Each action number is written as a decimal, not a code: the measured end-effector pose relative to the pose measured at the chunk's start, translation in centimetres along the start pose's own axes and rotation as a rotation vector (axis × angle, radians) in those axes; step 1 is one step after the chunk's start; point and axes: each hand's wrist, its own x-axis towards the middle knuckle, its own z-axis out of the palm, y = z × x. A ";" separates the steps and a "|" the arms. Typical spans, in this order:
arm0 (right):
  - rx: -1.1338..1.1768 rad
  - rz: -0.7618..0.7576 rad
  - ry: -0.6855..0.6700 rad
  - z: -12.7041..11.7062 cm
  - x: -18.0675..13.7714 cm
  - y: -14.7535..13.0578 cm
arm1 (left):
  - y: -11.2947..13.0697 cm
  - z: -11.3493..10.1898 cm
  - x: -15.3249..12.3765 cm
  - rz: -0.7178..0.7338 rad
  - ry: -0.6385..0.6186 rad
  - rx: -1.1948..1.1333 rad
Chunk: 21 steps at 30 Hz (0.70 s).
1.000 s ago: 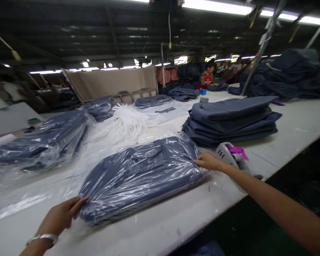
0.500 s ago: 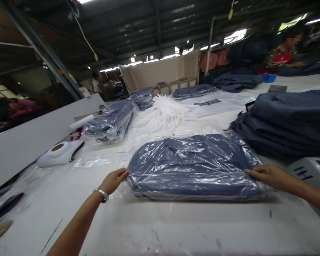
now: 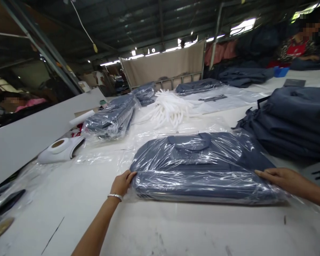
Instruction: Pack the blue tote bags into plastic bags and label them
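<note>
At the near edge of the white worktop (image 3: pixel 176 227), the left hand (image 3: pixel 122 184) presses its fingers against the left end of a bagged garment (image 3: pixel 200 167). The right hand (image 3: pixel 281 177) lies flat and open on the right end. Neither hand is closed around it; both just touch the plastic. Half a second ago the hands were at these same two ends, and a second ago the pack lay at a slant. Now it lies straight across, in front of the person, so it looks squared up.

The clear bag holds one folded blue piece. Farther left, another clear bag pile (image 3: pixel 110 119) holds more blue pieces. A white tape holder (image 3: pixel 60 149) sits left. A bare blue stack (image 3: pixel 293 121) sits right, with white strips (image 3: pixel 170 108) far behind.
</note>
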 end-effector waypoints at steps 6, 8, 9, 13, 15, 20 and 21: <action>0.075 0.047 -0.212 -0.6 0.4 -1.0 | -0.3 -1.6 0.6 0.022 -0.074 -0.054; 0.072 0.033 -0.192 -0.6 0.5 -1.0 | -0.5 -2.1 0.7 0.043 -0.117 -0.103; 0.075 0.025 -0.188 -0.5 0.6 -1.0 | -0.5 -2.3 0.8 0.050 -0.131 -0.124; 0.114 0.010 -0.180 -0.3 0.7 -1.0 | -0.3 -3.1 0.7 0.079 -0.110 -0.148; 0.127 -0.007 -0.161 -0.2 0.6 -1.0 | 0.2 -3.8 0.7 0.101 -0.083 -0.128; 0.129 -0.023 -0.152 -0.1 0.6 -1.1 | 1.9 -6.0 0.1 0.096 0.053 -0.074; 0.127 -0.020 -0.148 -0.1 0.6 -1.1 | 2.3 -6.4 -0.3 0.072 0.107 -0.062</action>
